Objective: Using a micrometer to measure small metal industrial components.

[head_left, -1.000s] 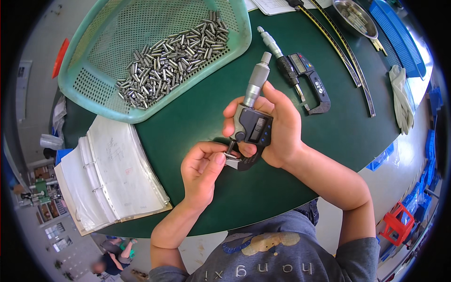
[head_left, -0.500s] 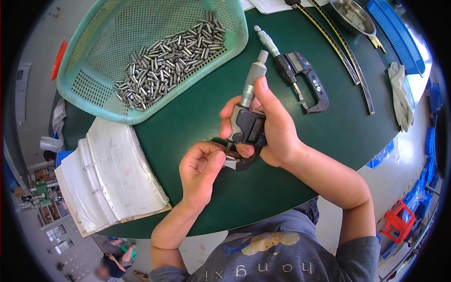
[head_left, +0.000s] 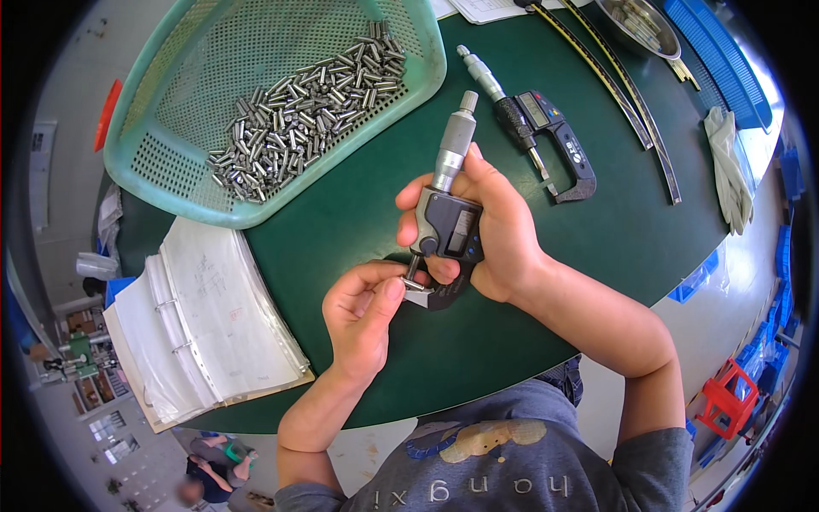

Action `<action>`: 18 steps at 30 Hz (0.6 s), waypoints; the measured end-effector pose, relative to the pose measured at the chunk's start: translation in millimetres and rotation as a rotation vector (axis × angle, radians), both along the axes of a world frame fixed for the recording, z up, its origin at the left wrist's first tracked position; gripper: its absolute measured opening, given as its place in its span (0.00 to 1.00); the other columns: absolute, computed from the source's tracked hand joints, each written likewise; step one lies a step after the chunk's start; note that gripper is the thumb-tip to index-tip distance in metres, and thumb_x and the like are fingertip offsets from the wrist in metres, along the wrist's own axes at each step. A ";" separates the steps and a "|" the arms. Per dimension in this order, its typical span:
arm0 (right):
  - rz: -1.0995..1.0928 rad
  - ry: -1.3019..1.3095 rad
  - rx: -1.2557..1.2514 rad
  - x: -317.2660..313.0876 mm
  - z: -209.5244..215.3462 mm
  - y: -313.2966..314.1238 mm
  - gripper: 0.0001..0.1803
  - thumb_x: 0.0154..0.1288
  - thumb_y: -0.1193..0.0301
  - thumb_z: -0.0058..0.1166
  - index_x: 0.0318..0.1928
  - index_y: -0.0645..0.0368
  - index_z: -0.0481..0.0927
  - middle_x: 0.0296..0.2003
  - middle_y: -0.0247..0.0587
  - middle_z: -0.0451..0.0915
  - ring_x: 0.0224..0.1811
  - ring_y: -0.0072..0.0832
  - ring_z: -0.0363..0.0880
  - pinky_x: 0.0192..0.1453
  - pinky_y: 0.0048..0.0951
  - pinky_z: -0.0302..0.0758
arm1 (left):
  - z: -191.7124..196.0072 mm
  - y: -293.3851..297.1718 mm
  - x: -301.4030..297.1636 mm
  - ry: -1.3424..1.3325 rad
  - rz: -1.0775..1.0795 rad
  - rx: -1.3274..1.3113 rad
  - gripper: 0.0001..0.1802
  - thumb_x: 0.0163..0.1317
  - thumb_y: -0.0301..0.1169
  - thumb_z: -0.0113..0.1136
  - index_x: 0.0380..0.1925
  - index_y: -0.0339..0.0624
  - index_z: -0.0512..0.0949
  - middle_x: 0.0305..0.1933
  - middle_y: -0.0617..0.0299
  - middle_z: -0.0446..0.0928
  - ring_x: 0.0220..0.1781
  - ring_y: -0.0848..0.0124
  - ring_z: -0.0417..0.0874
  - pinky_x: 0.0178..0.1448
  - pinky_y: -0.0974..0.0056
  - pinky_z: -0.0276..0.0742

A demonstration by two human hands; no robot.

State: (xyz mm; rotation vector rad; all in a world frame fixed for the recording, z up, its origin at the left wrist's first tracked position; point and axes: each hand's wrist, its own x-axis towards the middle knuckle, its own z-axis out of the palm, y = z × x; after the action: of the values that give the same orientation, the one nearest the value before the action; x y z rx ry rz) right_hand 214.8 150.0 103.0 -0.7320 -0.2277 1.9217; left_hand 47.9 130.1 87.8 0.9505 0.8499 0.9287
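My right hand (head_left: 490, 230) grips a digital micrometer (head_left: 448, 196) upright above the green table (head_left: 341, 222), its thimble pointing away from me and its display facing up. My left hand (head_left: 363, 311) pinches a small metal pin (head_left: 416, 286) between thumb and forefinger and holds it in the micrometer's jaws at the lower end. The two hands touch at the frame of the tool.
A teal mesh basket (head_left: 171, 162) holding several metal pins (head_left: 299, 111) lies at the far left. A second micrometer (head_left: 546, 128) rests to the right, beside long thin rods (head_left: 627, 107). An open ring binder (head_left: 205, 324) lies at the left edge; white gloves (head_left: 729, 166) and a metal bowl (head_left: 640, 21) sit far right.
Both hands and the micrometer have stayed nearly in place, with only a slight shift of the fingers around the pin.
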 end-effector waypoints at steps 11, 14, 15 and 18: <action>-0.029 -0.083 0.046 -2.3 -3.6 2.0 0.34 0.57 0.41 0.27 0.30 0.62 0.70 0.20 0.43 0.73 0.08 0.24 0.63 0.13 0.21 0.61 | -0.9 2.6 0.9 -0.013 -0.026 -0.006 0.09 0.55 0.24 0.52 0.35 0.30 0.71 0.34 0.53 0.76 0.36 0.74 0.75 0.41 0.70 0.69; -0.032 -0.078 0.058 -1.8 -3.2 1.6 0.35 0.58 0.41 0.26 0.31 0.62 0.70 0.20 0.44 0.73 0.08 0.25 0.63 0.13 0.21 0.61 | -0.7 3.8 0.1 -0.022 -0.039 -0.005 0.08 0.55 0.24 0.51 0.34 0.31 0.71 0.35 0.53 0.76 0.36 0.74 0.75 0.42 0.70 0.69; -0.030 -0.067 0.065 -2.6 -4.0 1.9 0.35 0.58 0.41 0.26 0.31 0.63 0.70 0.21 0.44 0.73 0.08 0.25 0.63 0.13 0.21 0.61 | -1.3 3.9 -1.4 -0.008 -0.059 -0.017 0.08 0.55 0.24 0.51 0.34 0.31 0.70 0.35 0.54 0.75 0.36 0.74 0.75 0.42 0.71 0.68; -0.021 -0.061 0.105 -4.3 -3.4 0.9 0.33 0.61 0.45 0.23 0.33 0.63 0.71 0.21 0.43 0.73 0.09 0.24 0.62 0.18 0.25 0.64 | 0.1 5.2 -4.2 0.027 -0.074 -0.031 0.07 0.56 0.26 0.50 0.33 0.33 0.70 0.35 0.54 0.75 0.36 0.72 0.75 0.43 0.69 0.69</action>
State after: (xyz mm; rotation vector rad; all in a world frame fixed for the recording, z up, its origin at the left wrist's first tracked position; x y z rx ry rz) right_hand 210.5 150.9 99.5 -0.7206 -0.3543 1.8549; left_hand 43.7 135.3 87.9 0.9638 0.8443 0.8384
